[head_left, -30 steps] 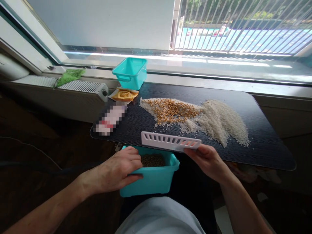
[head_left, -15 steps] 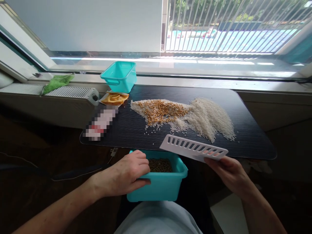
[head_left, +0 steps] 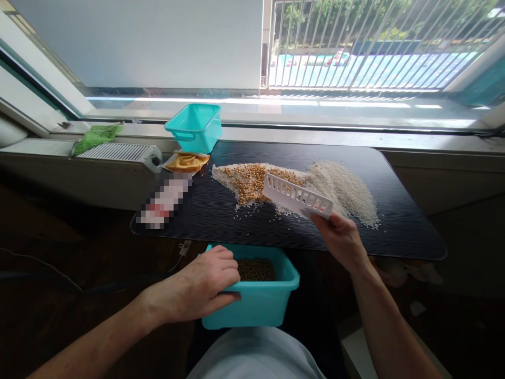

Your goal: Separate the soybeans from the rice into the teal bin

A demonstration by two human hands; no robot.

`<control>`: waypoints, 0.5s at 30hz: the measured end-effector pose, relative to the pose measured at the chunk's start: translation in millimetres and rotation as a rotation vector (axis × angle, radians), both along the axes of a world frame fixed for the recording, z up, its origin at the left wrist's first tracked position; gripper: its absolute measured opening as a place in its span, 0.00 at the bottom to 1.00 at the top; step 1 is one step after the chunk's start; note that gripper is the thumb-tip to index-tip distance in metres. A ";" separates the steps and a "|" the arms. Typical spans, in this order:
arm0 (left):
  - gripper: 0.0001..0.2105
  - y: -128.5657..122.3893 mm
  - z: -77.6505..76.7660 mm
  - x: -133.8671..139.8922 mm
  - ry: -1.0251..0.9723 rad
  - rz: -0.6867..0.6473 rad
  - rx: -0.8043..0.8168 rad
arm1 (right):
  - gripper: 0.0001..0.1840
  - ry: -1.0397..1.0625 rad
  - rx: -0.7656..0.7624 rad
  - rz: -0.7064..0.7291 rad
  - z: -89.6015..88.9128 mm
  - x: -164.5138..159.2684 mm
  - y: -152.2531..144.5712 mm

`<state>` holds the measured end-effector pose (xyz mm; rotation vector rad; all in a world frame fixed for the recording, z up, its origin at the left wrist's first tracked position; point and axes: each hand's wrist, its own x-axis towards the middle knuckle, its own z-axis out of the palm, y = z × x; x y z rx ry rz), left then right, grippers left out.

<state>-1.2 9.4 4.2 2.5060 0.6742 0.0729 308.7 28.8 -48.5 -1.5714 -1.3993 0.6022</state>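
White slotted strip (head_left: pixel 290 202) extends forward-left from the right grip (head_left: pixel 340 237).

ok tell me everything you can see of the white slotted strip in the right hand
The white slotted strip is long and narrow, seemingly of smooth plastic, with one row of openings near its upper edge and a solid band below. It slopes down to the right in the picture, and the right hand grips its right end. It overlaps the yellow beans and white rice in view; whether it touches them is unclear.
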 end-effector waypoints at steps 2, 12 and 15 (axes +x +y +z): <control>0.09 0.8 0.0 0.5 -0.003 -0.003 0.003 | 0.16 0.036 -0.002 0.034 -2.0 -0.7 -2.3; 0.09 2.4 -1.2 0.1 0.016 0.007 0.001 | 0.16 0.130 -0.066 0.108 -5.6 -4.7 -18.8; 0.09 2.9 -1.5 0.0 0.009 0.008 0.004 | 0.16 0.139 -0.069 0.135 -6.0 -6.1 -22.6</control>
